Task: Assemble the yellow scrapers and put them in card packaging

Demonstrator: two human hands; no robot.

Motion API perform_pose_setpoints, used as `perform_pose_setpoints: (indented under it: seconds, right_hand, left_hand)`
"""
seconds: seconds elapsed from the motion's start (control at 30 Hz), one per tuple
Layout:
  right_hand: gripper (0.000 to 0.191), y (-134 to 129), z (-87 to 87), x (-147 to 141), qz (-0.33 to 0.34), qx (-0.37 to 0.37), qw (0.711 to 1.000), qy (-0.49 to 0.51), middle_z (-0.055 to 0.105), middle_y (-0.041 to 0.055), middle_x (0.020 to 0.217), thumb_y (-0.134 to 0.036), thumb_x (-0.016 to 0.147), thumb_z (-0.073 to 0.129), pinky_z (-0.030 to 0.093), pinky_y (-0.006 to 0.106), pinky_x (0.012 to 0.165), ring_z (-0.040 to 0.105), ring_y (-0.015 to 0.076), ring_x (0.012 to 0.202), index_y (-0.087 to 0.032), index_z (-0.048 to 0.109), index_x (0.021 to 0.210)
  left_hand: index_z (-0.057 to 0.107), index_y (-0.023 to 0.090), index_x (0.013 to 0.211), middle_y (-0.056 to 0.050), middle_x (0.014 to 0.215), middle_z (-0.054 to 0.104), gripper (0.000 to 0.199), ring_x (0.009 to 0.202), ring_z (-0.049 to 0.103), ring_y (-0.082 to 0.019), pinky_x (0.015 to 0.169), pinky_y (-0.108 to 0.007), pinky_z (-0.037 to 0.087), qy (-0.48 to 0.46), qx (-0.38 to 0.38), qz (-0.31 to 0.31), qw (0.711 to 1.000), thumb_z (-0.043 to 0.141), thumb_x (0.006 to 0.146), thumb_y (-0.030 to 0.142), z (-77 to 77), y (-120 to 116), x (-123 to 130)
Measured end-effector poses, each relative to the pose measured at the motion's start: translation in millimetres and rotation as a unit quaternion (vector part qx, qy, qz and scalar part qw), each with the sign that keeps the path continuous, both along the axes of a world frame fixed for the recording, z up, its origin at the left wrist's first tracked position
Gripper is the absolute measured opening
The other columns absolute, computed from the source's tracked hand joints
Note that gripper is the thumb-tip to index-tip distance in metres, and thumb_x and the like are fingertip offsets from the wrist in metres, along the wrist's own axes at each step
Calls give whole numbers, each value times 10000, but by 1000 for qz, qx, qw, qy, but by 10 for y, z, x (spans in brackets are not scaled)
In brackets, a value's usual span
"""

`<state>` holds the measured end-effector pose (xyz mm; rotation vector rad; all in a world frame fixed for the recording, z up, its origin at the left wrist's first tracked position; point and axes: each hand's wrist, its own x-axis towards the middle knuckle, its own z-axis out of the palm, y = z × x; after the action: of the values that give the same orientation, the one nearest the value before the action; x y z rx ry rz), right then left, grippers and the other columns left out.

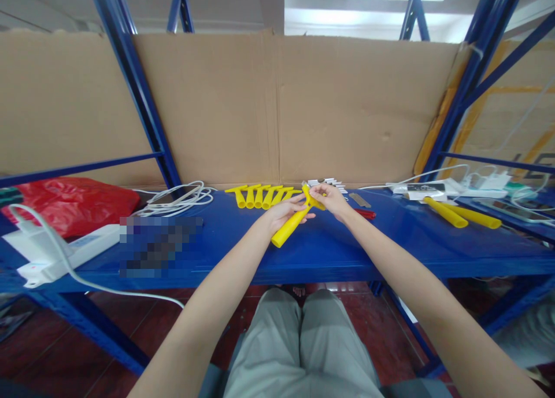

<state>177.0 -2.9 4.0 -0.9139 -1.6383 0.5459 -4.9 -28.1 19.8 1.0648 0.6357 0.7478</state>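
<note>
A yellow tool with a tubular handle (pixel 288 231) is held over the blue bench, its round end tilted down toward me. My left hand (pixel 282 209) is closed around it near the head. At the head, my right hand (pixel 332 198) has thumb and fingers pinched together; they cover much of that part, and any small piece between them is hidden. Just left of my hands stands a row of several yellow T-shaped handles (pixel 259 198). Behind my right hand lie several small white pieces with dark ends (pixel 337 185).
A grey metal strip (pixel 359 200) and a red item (pixel 365 214) lie right of my hands. Farther right are two yellow tubes (pixel 451 214). At left are a red plastic bag (pixel 78 204), coiled white cable (pixel 186 198) and a white power strip (pixel 93 243). Cardboard (pixel 277 109) walls the back.
</note>
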Motion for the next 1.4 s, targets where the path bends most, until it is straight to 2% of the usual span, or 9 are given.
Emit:
perform_pose_setpoints:
  seconds: [0.2,0.3,0.5,0.7,0.9,1.2,1.4]
  right_hand:
    - [316,38,-22,18,-49,-14,999,8,665,42,907,-455,670,750,480,326,756,569,165,796,-208,641,835]
    - [332,53,-29,32,-42,-31,998,20,674,54,969,-433,661,763,485,327,786,590,174,872,-209,651,878]
    - [401,28,-8,37,54,-88,994,17,669,25,784,-537,630,764,481,286,674,602,161,742,-192,660,806]
    - [444,-21,1,30,72,-94,992,32,648,11,735,-582,599,773,453,251,584,581,142,680,-197,626,763]
    - [508,-37,30,21,91,-96,991,18,608,-2,681,-657,556,761,410,243,540,536,128,619,-207,597,725]
    - [514,-20,21,38,77,-84,993,14,605,-5,707,-671,583,738,429,251,591,550,135,666,-217,574,759]
    - [499,47,-17,10,46,-60,997,33,667,28,864,-641,615,741,494,286,745,606,149,790,-210,599,823]
  left_hand:
    - [370,277,1480,-143,1211,631,775,759,724,-187,566,-230,558,-22,-1,-8,1000,594,808,-37,-51,65,-26]
    - [385,272,1474,-145,1212,630,767,749,721,-179,565,-224,549,-24,4,-5,1000,587,807,-46,-58,65,-26]
    - [354,239,1492,-166,1243,610,757,699,715,-170,521,-217,522,-2,28,7,1000,546,816,-43,-32,5,-11]
    - [384,224,1477,-179,1251,599,741,691,712,-167,488,-203,509,6,50,1,999,537,807,-54,-36,-6,-6]
    - [427,258,1454,-179,1362,537,745,693,704,-141,495,-190,511,25,73,10,997,537,789,-59,-52,20,4]
    - [435,225,1453,-176,1297,592,713,619,691,-133,470,-204,498,26,94,25,995,555,800,-37,-43,5,26]
    - [501,249,1399,-143,1312,575,692,618,681,-113,466,-191,495,8,94,61,994,550,785,-65,-9,-22,41]
